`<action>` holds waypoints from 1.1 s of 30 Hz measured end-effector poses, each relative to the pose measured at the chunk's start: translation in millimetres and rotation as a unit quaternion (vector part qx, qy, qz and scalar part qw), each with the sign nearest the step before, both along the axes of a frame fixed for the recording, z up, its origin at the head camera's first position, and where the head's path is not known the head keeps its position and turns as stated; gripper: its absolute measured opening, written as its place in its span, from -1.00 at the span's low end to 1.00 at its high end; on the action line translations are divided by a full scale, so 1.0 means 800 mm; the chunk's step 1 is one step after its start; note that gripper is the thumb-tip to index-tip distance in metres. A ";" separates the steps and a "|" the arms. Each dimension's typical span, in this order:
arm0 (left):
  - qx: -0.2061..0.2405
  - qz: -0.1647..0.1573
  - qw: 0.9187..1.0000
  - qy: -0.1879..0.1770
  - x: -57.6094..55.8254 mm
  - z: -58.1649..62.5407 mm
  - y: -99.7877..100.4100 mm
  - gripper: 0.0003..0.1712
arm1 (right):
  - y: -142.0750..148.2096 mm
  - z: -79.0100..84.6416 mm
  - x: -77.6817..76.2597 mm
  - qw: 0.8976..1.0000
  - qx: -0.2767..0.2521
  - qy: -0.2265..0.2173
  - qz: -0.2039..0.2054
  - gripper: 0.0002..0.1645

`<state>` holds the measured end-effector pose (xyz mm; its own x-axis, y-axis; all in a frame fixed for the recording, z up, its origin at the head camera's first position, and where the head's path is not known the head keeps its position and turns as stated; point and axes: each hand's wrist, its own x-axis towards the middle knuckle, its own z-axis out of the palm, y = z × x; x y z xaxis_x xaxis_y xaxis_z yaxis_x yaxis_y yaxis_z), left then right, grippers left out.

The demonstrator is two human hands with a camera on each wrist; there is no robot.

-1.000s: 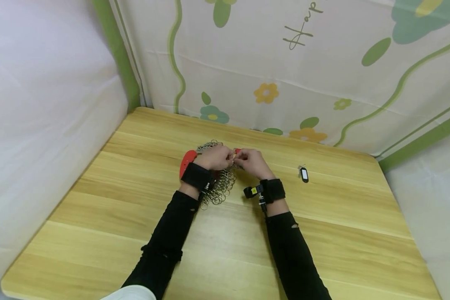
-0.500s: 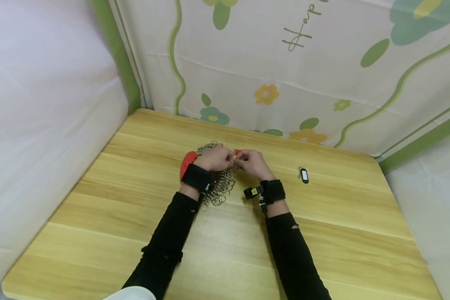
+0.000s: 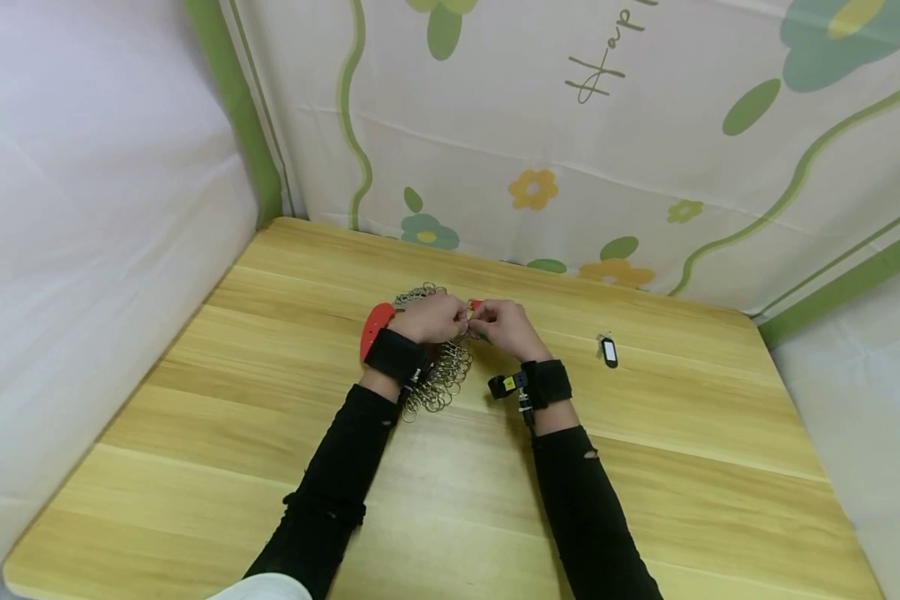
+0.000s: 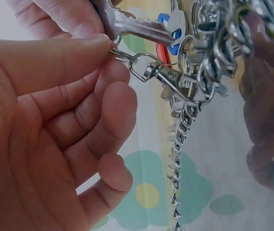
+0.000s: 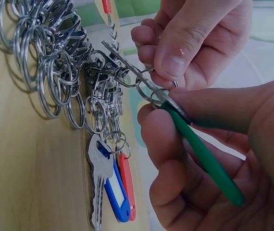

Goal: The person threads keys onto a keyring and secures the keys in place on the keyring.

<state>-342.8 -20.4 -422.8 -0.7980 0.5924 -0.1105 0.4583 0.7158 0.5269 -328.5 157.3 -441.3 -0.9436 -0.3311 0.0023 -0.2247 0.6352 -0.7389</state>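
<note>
My left hand (image 3: 435,317) pinches a split key ring (image 4: 121,54) between thumb and forefinger. The ring hangs from a silver swivel snap hook (image 4: 168,74). In my right hand (image 3: 508,325), thumb and forefinger pinch a silver key (image 5: 132,70) with a green key tag (image 5: 209,161), right at the ring. The ring and the key touch; whether the key is threaded on it I cannot tell. Beside the hands hangs a cluster of metal hooks and rings (image 5: 50,72). Another key (image 5: 98,163), a blue tag (image 5: 118,192) and a red tag (image 5: 126,178) hang from it.
A black key tag (image 3: 608,351) with a white label lies on the wooden table (image 3: 690,417), right of the hands. A flat red piece (image 3: 375,329) sits by the left wrist. A flower-printed curtain (image 3: 480,125) stands behind the table's far edge.
</note>
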 end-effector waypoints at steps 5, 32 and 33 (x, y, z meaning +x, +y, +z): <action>0.010 0.004 1.000 0.003 0.000 -0.001 -0.001 -0.72 | 0.000 0.000 -0.001 1.000 -0.007 -0.002 -0.001 -0.91; -0.016 0.013 1.000 0.008 0.000 -0.001 0.000 -0.70 | -0.002 0.000 0.000 1.000 0.000 -0.003 -0.011 -0.90; -0.016 0.013 1.000 0.009 0.000 -0.001 0.000 -0.69 | -0.002 0.000 0.000 1.000 0.000 -0.003 -0.010 -0.90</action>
